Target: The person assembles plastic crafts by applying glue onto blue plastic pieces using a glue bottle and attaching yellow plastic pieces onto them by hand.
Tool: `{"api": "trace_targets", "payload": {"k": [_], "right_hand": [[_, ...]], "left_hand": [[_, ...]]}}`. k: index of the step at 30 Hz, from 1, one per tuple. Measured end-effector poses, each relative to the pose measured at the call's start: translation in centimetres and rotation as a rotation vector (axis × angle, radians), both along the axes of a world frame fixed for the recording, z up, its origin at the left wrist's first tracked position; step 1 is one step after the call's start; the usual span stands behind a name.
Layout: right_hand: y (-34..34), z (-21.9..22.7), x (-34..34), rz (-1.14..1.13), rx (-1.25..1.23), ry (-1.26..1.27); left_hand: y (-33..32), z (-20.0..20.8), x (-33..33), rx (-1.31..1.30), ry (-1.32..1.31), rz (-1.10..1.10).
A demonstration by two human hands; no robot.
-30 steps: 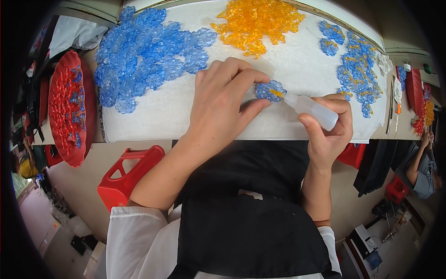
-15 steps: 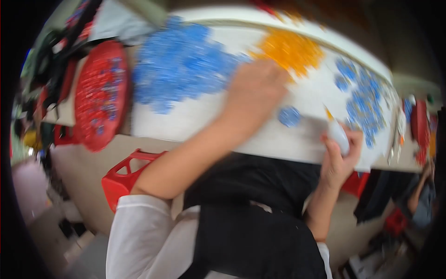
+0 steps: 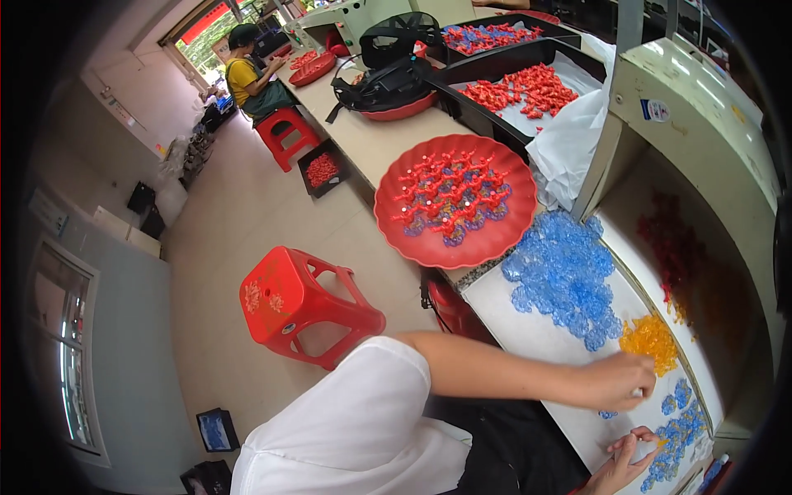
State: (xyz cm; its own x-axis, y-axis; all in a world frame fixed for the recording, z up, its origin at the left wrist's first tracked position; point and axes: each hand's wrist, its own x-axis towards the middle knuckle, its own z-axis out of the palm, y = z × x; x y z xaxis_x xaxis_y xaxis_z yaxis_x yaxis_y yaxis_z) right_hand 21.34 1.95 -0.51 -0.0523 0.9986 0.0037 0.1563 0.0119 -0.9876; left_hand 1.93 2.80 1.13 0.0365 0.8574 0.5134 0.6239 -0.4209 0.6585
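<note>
My left hand (image 3: 612,382) reaches across the white work surface (image 3: 569,404), its fingers closed at the near edge of a pile of small yellow pieces (image 3: 650,342). What those fingers hold, if anything, is hidden. A translucent blue disc (image 3: 608,414) shows in part just below this hand. Closer to me, my right hand (image 3: 620,469) is wrapped round a white squeeze bottle (image 3: 643,450) with a yellow tip. Beside the bottle's tip lie several blue discs with yellowish bits (image 3: 678,441). A large heap of blue discs (image 3: 563,276) spreads beyond my left hand.
A red scalloped tray (image 3: 394,223) holds rows of red pieces on coloured discs. Black trays (image 3: 503,124) of red pieces and a black strapped headgear (image 3: 384,87) stand farther along. A red stool (image 3: 285,301) is on the floor; a seated person (image 3: 246,78) works far off.
The view has swung to the left, bringing the room and far benches in. My left hand stays by the yellow pile with fingers closed; my right hand still grips the squeeze bottle.
</note>
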Motion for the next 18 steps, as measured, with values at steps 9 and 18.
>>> {"api": "trace_targets", "payload": {"k": [9, 18], "right_hand": [[-0.4, -0.8, 1.6, 0.002, -0.268, 0.208], [-0.3, 2.8, -1.8, 0.315, -0.043, -0.133]], "left_hand": [[-3.3, 0.0, 2.4, -0.371, -0.712, -0.315], [-4.7, -0.6, 0.0, -0.450, -0.538, -0.262]]}}
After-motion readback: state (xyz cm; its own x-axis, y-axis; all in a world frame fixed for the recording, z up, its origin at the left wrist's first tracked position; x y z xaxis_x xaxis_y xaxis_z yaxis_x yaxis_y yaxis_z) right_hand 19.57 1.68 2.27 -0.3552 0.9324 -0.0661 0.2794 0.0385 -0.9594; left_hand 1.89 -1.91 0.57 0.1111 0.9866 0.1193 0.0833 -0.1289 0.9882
